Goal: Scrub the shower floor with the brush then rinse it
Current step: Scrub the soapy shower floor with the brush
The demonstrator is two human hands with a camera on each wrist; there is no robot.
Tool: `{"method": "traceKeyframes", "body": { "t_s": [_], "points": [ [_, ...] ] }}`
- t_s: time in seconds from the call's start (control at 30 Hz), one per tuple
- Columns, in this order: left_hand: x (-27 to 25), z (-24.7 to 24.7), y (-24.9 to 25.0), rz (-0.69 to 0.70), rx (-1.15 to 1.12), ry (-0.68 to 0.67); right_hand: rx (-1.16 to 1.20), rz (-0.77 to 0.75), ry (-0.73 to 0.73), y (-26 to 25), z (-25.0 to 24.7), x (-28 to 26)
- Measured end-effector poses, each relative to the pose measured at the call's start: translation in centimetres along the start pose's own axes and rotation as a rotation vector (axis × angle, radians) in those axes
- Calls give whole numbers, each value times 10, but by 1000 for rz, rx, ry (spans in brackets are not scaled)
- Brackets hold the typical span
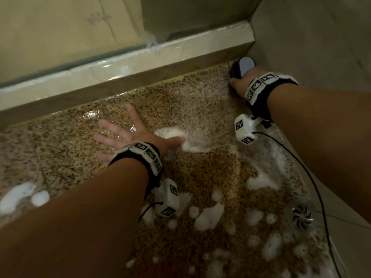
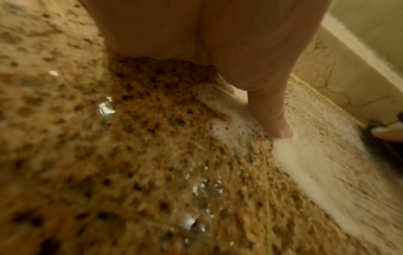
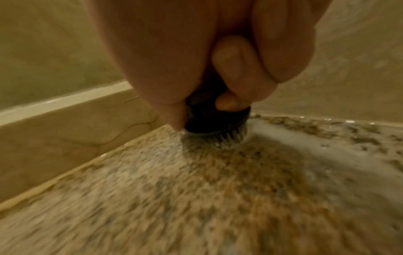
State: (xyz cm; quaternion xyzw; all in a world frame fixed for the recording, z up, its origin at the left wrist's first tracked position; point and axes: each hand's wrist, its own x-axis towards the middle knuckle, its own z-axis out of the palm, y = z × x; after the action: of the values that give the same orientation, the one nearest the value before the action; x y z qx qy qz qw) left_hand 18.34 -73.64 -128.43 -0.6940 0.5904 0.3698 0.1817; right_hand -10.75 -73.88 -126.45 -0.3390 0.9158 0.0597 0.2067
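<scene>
1. Nearest the camera, white foam patches (image 1: pixel 208 216) are scattered over the near part of the speckled brown-and-tan shower floor (image 1: pixel 70 157), and a round metal drain (image 1: pixel 302 217) is set close to the floor's right edge.
2. At mid-floor, the left hand (image 1: pixel 128 135) is laid flat on the wet stone with fingers spread and straight; nothing is held by it. Its thumb (image 2: pixel 277 124) is seen touching a foam smear (image 2: pixel 305 163).
3. A black cable (image 1: pixel 307 177) is run along the right edge from the wrist rig.
4. In the far right corner of the floor, the brush (image 3: pixel 216 120) is gripped from above by the right hand (image 3: pixel 196 60), with fingers curled round its dark round body. Pale bristles are seen pressed against the floor, and a grey rounded top (image 1: pixel 246 66) shows in the head view.
5. Beyond, the floor's far edge is bounded by a pale glossy curb (image 1: pixel 120 71), wet on top.
</scene>
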Motion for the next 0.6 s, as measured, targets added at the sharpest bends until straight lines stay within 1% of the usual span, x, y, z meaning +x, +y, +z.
{"method": "traceKeyframes", "body": {
  "t_s": [0.1, 0.17, 0.2, 0.27, 0.33, 0.37, 0.4, 0.47, 0.53, 0.57, 0.6],
  "points": [
    [2, 1, 0, 3, -4, 3, -136, -150, -79, -28, 3, -18],
    [2, 2, 0, -1, -3, 11, -122, -313, -76, -54, 14, -41],
    [1, 2, 0, -4, -2, 19, -114, -370, -93, -63, 21, -49],
    [2, 3, 0, -4, 2, 33, -90, -369, -143, -65, 32, -53],
    [3, 3, -1, 0, 0, 32, -85, -411, -124, -54, 29, -44],
    [3, 3, -2, 5, 0, 30, -77, -390, -82, -44, 27, -30],
    [3, 3, -3, 10, 1, 29, -88, -323, -49, -29, 20, -17],
    [4, 3, -3, 12, 2, 24, -114, -136, -11, -4, 11, 6],
    [3, 2, -2, 2, -4, 16, -95, 1, -7, 7, 4, 15],
    [3, 2, -2, -2, -4, 14, -82, 9, -20, 3, 2, 13],
    [3, 2, -1, -2, -1, 12, -59, -13, -28, -6, 3, 9]
  ]
}}
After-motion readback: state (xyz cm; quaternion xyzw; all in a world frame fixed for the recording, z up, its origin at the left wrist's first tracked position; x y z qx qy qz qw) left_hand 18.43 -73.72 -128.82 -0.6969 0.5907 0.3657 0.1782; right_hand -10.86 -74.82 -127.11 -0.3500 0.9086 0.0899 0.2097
